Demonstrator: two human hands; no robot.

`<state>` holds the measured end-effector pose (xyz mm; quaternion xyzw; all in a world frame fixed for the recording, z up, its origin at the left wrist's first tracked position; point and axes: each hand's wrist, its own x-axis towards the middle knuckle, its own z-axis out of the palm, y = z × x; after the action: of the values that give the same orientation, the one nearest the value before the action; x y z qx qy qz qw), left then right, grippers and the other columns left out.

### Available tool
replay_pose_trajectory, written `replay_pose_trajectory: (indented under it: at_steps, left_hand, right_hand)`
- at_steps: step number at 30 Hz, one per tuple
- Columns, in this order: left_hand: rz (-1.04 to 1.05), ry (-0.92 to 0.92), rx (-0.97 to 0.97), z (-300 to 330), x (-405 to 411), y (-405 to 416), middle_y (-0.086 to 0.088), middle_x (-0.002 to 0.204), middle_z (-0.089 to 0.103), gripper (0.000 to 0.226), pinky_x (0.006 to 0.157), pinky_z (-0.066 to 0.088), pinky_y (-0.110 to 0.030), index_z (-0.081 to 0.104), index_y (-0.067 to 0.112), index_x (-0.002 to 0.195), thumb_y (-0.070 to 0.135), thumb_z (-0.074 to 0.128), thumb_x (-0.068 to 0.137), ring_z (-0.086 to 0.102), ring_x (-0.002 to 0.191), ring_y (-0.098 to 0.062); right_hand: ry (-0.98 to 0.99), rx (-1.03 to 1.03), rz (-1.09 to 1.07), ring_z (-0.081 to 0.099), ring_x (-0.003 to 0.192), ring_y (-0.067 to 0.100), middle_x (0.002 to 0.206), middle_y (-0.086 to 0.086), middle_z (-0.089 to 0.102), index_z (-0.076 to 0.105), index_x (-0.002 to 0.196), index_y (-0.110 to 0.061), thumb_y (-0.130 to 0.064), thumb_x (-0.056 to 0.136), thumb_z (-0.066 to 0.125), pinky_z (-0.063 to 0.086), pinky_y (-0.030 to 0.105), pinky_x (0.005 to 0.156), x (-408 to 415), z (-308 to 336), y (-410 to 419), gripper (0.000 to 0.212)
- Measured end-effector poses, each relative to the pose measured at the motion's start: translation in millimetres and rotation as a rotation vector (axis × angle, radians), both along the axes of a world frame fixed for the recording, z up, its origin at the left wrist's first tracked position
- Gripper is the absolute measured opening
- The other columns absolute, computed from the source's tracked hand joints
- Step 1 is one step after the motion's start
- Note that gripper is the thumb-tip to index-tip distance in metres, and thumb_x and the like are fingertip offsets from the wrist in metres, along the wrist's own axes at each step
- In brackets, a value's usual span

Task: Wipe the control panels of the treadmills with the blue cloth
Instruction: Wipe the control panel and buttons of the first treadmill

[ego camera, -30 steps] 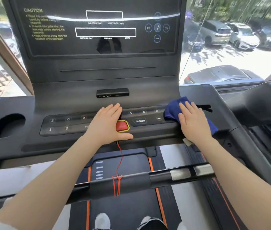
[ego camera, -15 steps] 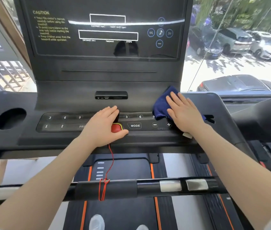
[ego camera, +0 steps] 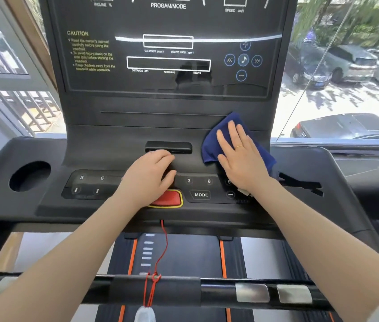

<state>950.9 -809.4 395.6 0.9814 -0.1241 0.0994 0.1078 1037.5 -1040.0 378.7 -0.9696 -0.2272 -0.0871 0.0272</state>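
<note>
Wiping mid-course | right hand (ego camera: 242, 156) flat, fingers straight, pressing dark blue cloth (ego camera: 216, 145) on sloped grey plastic control panel (ego camera: 123, 140) | left hand (ego camera: 147, 180) loosely curled, resting, grasping nothing | glossy black display (ego camera: 167, 54) above judged not yet wiped.

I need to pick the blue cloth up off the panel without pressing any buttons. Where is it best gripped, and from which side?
Grip the blue cloth at its free upper corner, beyond the fingertips of the right hand that presses it flat. Come from above and the right: that corner lies on bare, sloped console, while its lower edge sits by the number keys and the MODE button.
</note>
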Motion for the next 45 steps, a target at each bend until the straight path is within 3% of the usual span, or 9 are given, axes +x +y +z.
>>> replay_pose_trajectory:
  at_steps: [5, 12, 15, 18, 22, 25, 34, 38, 45]
  left_hand:
    - [0.034, -0.159, 0.017, 4, 23, 15, -0.021, 0.127, 0.054, 0.048, 0.097, 0.042, -0.045, 0.055, -0.002, 0.122, 0.026, 0.05, 0.083, 0.053, 0.115, -0.038]
    - [0.151, -0.123, 0.189, 12, 44, 59, -0.014, 0.154, 0.015, 0.093, 0.114, 0.014, -0.041, 0.017, 0.003, 0.146, 0.043, 0.065, 0.077, 0.016, 0.142, -0.029]
    - [0.124, -0.174, 0.22, 12, 49, 70, -0.015, 0.149, 0.031, 0.097, 0.112, 0.019, -0.042, 0.026, 0.001, 0.143, 0.043, 0.073, 0.07, 0.03, 0.137, -0.03]
    - [0.078, -0.251, 0.227, 11, 56, 76, -0.018, 0.134, 0.05, 0.101, 0.104, 0.033, -0.047, 0.04, -0.003, 0.135, 0.041, 0.084, 0.056, 0.049, 0.122, -0.035]
    - [0.044, -0.317, 0.206, 12, 62, 77, -0.016, 0.121, 0.057, 0.1, 0.095, 0.044, -0.045, 0.046, -0.003, 0.13, 0.041, 0.087, 0.05, 0.056, 0.11, -0.034]
    - [0.028, -0.338, 0.192, 14, 63, 78, -0.016, 0.116, 0.059, 0.1, 0.091, 0.046, -0.042, 0.048, -0.004, 0.128, 0.041, 0.088, 0.048, 0.058, 0.104, -0.033]
    - [0.059, -0.383, 0.216, 6, 63, 73, -0.018, 0.118, 0.058, 0.093, 0.091, 0.045, -0.044, 0.051, 0.002, 0.127, 0.038, 0.086, 0.049, 0.057, 0.106, -0.035]
    - [0.095, -0.404, 0.18, 7, 64, 62, -0.02, 0.116, 0.054, 0.092, 0.092, 0.042, -0.05, 0.047, 0.006, 0.131, 0.045, 0.082, 0.054, 0.053, 0.104, -0.041]
    - [0.194, -0.395, 0.182, -2, 68, 51, -0.023, 0.118, 0.053, 0.094, 0.089, 0.044, -0.052, 0.051, 0.004, 0.126, 0.048, 0.084, 0.05, 0.05, 0.108, -0.045]
  right_hand:
    - [0.015, -0.107, 0.269, 0.035, 0.135, 0.034, 0.148, 0.012, 0.035, 0.041, 0.14, -0.011, -0.036, 0.09, 0.025, 0.032, 0.047, 0.105, 1, 3, 35, 0.059]
    - [-0.11, -0.161, 0.491, 0.004, 0.145, 0.02, 0.157, 0.0, 0.01, 0.024, 0.148, -0.021, -0.037, 0.101, 0.029, -0.006, 0.033, 0.113, 22, 23, 117, 0.049]
    - [-0.134, -0.186, 0.534, 0.024, 0.141, 0.023, 0.152, 0.003, 0.029, 0.041, 0.141, -0.02, -0.042, 0.096, 0.03, 0.003, 0.034, 0.111, 24, 26, 128, 0.051]
    - [-0.193, -0.17, 0.407, 0.038, 0.133, 0.026, 0.145, 0.004, 0.042, 0.048, 0.137, -0.019, -0.043, 0.09, 0.033, 0.015, 0.038, 0.108, 25, 16, 90, 0.054]
    - [-0.215, -0.091, 0.129, 0.026, 0.136, 0.028, 0.147, 0.008, 0.039, 0.032, 0.143, -0.02, -0.04, 0.092, 0.032, 0.016, 0.04, 0.107, 13, -2, 31, 0.054]
    - [-0.21, -0.037, -0.03, 0.03, 0.135, 0.033, 0.146, 0.013, 0.039, 0.039, 0.141, -0.013, -0.036, 0.093, 0.029, 0.026, 0.043, 0.106, 2, -9, 46, 0.054]
    - [-0.227, -0.15, 0.143, 0.038, 0.133, 0.031, 0.143, 0.006, 0.044, 0.04, 0.14, -0.017, -0.036, 0.093, 0.03, 0.021, 0.042, 0.105, 14, 1, 71, 0.052]
    - [-0.253, -0.108, -0.013, 0.028, 0.135, 0.029, 0.146, 0.005, 0.041, 0.037, 0.142, -0.017, -0.036, 0.094, 0.031, 0.021, 0.044, 0.106, 7, -6, 41, 0.052]
    - [-0.197, 0.04, -0.289, 0.04, 0.129, 0.041, 0.143, 0.016, 0.042, 0.035, 0.141, -0.008, -0.033, 0.091, 0.029, 0.038, 0.053, 0.099, 1, -10, 9, 0.057]
